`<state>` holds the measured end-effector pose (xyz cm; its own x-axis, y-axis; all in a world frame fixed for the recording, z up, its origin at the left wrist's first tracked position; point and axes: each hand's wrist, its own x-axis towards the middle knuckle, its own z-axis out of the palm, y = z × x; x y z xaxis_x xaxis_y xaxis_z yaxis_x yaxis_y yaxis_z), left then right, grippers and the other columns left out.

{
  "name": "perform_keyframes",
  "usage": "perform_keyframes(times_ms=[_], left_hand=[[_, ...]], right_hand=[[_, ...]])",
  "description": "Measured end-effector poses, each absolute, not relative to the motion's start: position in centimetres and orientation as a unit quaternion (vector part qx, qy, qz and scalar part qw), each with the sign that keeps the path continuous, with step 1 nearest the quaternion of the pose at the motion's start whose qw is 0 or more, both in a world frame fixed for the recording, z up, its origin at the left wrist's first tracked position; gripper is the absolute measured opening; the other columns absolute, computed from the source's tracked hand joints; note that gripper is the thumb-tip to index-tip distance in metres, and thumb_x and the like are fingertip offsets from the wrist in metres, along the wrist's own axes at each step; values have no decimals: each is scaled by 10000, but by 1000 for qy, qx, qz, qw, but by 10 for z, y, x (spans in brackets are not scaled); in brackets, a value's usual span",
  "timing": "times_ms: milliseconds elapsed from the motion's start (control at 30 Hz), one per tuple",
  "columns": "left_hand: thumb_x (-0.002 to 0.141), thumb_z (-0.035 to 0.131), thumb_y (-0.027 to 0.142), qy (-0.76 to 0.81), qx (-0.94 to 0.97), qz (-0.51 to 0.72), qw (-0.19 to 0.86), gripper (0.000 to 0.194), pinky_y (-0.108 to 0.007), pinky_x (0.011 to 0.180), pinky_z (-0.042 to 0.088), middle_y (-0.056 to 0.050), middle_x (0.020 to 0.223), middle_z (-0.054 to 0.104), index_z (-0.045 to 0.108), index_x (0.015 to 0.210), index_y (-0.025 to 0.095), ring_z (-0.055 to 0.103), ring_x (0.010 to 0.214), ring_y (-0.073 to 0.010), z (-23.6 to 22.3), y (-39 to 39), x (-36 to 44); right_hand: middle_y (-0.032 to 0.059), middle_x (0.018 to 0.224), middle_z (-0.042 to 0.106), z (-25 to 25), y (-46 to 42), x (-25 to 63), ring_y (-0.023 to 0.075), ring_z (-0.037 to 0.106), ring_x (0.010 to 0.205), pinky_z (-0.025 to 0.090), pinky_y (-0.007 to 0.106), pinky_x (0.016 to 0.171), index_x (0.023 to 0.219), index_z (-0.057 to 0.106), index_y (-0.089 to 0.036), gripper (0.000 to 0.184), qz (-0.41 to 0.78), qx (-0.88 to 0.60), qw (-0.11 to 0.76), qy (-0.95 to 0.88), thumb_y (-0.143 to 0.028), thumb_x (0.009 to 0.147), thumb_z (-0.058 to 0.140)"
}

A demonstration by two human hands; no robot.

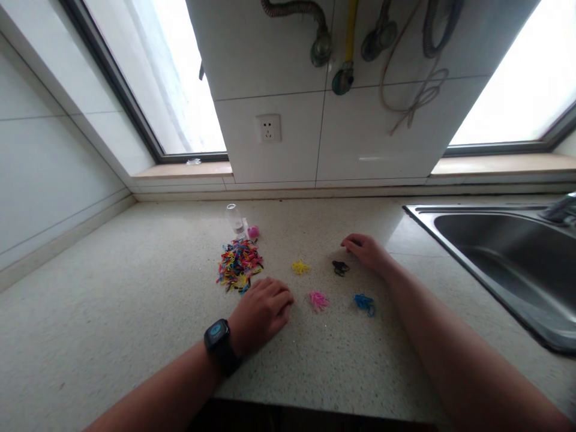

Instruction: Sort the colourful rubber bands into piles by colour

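Observation:
A heap of small rubber bands (240, 264) in mixed colours lies left of centre on the counter. My left hand (265, 306) rests at its lower right edge, palm down, with fingers curled together; whatever is under them is hidden. To the right are smaller single-colour piles: yellow rubber bands (300, 267), pink rubber bands (318, 300), black rubber bands (340, 268) and blue rubber bands (364, 304). Just beyond the black pile, my right hand (366, 251) is closed, thumb and forefinger tips together near the counter. Anything between those fingertips is too small to make out.
A clear plastic bottle (234, 221) and a round pink object (253, 231) stand behind the mixed heap. A steel sink (490, 258) is set into the counter (135, 336) at right. The tiled wall (279, 162) bears a socket (269, 128) and pipe fittings.

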<state>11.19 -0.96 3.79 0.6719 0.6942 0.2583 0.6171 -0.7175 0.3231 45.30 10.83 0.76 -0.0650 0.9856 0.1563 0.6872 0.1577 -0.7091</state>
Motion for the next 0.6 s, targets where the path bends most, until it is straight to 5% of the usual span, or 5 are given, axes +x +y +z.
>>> perform_keyframes(times_ms=[400, 600], left_hand=[[875, 557, 230, 245, 942, 227, 40, 221, -406, 935, 408, -62, 1164, 629, 605, 1090, 213, 535, 1064, -224, 32, -20, 114], [910, 512, 281, 108, 971, 212, 3, 150, -341, 762, 428, -15, 1005, 681, 597, 1021, 225, 571, 859, -166, 33, -36, 125]], right_hand=[[21, 682, 636, 10, 107, 453, 147, 521, 607, 367, 266, 578, 885, 720, -156, 387, 234, -610, 315, -688, -466, 838, 493], [23, 680, 636, 11, 106, 452, 152, 527, 620, 378, 271, 595, 864, 725, -163, 386, 220, -606, 319, -694, -472, 832, 497]])
